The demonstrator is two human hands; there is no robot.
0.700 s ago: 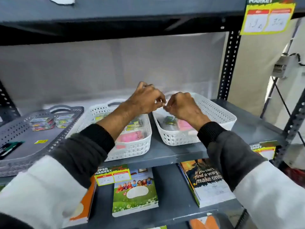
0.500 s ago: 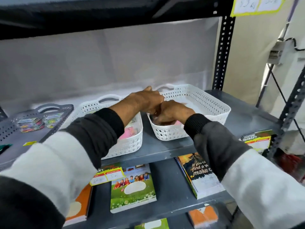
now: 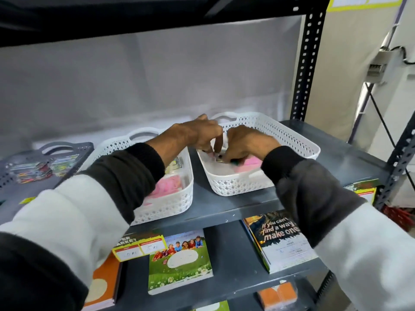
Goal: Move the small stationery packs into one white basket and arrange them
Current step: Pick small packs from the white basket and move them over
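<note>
Two white lattice baskets stand side by side on the grey shelf. Both my hands are inside the right basket [image 3: 292, 140], close together near its front half. My left hand [image 3: 197, 134] pinches down with its fingertips on a small pack [image 3: 216, 158] lying on the basket floor. My right hand [image 3: 244, 142] presses fingers on the same small pack, next to a pink pack [image 3: 251, 163]. The left basket [image 3: 177, 200] holds pink packs [image 3: 169, 185] and a greenish one, partly hidden by my left sleeve.
A grey tray [image 3: 74, 149] at the left carries small stacks of colourful packs [image 3: 31, 171]. Below, a lower shelf holds notebooks [image 3: 179, 261] and price tags. A perforated upright post [image 3: 307, 63] stands right behind the right basket.
Both hands have dropped from above the baskets' rims down into the right basket, onto the packs on its floor. The camera has tilted a little downward.
</note>
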